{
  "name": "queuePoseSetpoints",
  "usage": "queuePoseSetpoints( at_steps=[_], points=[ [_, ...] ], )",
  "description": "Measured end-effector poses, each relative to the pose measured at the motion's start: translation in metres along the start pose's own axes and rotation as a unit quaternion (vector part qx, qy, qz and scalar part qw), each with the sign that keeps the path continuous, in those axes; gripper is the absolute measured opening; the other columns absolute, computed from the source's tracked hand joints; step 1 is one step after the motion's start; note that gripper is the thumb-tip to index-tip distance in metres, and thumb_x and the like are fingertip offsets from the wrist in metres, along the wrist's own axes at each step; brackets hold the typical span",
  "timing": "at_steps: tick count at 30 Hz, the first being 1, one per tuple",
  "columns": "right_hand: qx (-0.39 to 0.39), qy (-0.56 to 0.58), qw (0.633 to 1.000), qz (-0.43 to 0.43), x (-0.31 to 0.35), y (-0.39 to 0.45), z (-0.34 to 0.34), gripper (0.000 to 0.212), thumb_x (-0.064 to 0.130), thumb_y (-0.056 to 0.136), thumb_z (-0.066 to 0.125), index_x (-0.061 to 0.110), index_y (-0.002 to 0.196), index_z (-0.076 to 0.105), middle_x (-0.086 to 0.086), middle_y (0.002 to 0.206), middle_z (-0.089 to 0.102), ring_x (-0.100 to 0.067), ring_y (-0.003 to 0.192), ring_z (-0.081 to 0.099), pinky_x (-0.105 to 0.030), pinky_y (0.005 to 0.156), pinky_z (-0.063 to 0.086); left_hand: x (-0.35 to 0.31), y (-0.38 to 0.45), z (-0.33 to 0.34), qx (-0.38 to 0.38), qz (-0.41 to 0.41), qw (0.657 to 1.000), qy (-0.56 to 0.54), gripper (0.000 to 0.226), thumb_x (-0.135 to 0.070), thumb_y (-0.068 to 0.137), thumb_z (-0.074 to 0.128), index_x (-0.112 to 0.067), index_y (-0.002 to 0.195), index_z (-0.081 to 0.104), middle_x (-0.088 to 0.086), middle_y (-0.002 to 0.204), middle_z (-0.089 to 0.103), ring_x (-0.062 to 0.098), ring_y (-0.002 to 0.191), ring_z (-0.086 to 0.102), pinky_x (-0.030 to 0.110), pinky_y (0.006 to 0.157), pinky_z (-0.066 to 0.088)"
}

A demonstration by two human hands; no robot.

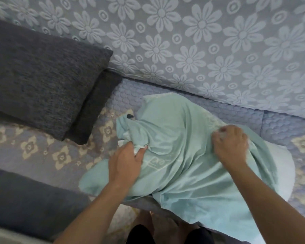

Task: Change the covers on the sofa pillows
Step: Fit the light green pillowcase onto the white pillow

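Note:
A pale mint-green pillow cover (180, 155) lies rumpled over a white pillow (282, 166) on the sofa seat; only the pillow's right end shows past the cloth. My left hand (125, 162) pinches a bunched fold of the cover at its left side, fingers closed on the fabric. Further right, my right hand (231, 143) is fisted on the cover's upper right edge. The cover's lower part hangs over the seat's front edge.
Two dark grey cushions (42, 74) lean stacked at the left against the flower-patterned backrest (201, 41). The seat carries a quilted purple throw (33, 152) with cream motifs. A dark grey cushion (28, 199) lies at the lower left. My legs show below the seat edge.

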State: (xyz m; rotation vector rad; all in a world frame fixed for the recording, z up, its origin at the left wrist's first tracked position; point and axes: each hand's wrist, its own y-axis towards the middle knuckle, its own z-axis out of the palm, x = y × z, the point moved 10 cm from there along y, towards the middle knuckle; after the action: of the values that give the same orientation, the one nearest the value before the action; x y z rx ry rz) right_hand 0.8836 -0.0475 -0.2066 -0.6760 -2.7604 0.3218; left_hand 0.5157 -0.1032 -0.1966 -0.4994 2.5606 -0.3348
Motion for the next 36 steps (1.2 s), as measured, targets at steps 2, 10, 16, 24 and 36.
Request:
queuePoseSetpoints(
  at_steps=[2,10,16,24,36],
  points=[
    [0.018,-0.065,0.994,0.092,-0.026,0.011,-0.008,0.060,0.048,0.096,0.047,0.003,0.135,0.050,-0.026,0.139,0.048,-0.043,0.128,0.042,-0.050,0.106,0.033,0.006,-0.006,-0.019,-0.027,0.008,0.999,0.039,0.044,-0.054,0.093,0.059,-0.012,0.084,0.060,0.014,0.085,0.070,0.037,0.081,0.064,0.042,0.074,0.050],
    [0.024,-0.151,0.988,-0.016,-0.044,-0.005,-0.034,0.051,0.045,0.105,0.027,0.015,0.105,0.068,-0.015,0.105,0.069,-0.038,0.096,0.067,-0.041,0.082,0.049,0.063,-0.008,-0.032,-0.011,-0.077,0.997,0.015,0.060,-0.071,0.081,0.060,-0.012,0.087,0.064,0.012,0.083,0.069,0.038,0.082,0.064,0.041,0.069,0.047],
    [0.008,-0.232,0.972,0.045,-0.120,0.012,-0.064,0.036,0.032,0.102,0.038,0.028,0.113,0.072,-0.011,0.103,0.069,-0.036,0.093,0.068,-0.038,0.079,0.052,0.059,-0.008,-0.031,-0.010,-0.045,0.998,-0.035,0.040,-0.044,0.079,0.082,-0.009,0.087,0.066,0.017,0.088,0.072,0.042,0.087,0.065,0.044,0.072,0.050],
    [0.046,-0.248,0.967,-0.042,-0.041,-0.004,-0.027,0.024,0.021,0.093,0.052,0.012,0.111,0.066,-0.013,0.115,0.062,-0.034,0.108,0.056,-0.040,0.087,0.048,-0.006,-0.050,0.000,-0.041,0.269,0.956,0.106,0.032,-0.042,0.082,0.058,-0.013,0.069,0.064,0.008,0.068,0.065,0.030,0.066,0.063,0.037,0.067,0.047],
    [0.430,0.078,0.859,-0.265,0.205,-0.067,0.085,0.045,0.058,0.102,0.036,0.031,0.122,0.066,0.010,0.126,0.063,-0.014,0.120,0.055,-0.027,0.097,0.036,0.097,-0.080,-0.007,0.027,-0.067,0.976,-0.205,0.057,-0.076,0.092,0.038,-0.025,0.078,0.057,-0.010,0.088,0.057,0.004,0.082,0.057,0.039,0.077,0.048]
  ],
)
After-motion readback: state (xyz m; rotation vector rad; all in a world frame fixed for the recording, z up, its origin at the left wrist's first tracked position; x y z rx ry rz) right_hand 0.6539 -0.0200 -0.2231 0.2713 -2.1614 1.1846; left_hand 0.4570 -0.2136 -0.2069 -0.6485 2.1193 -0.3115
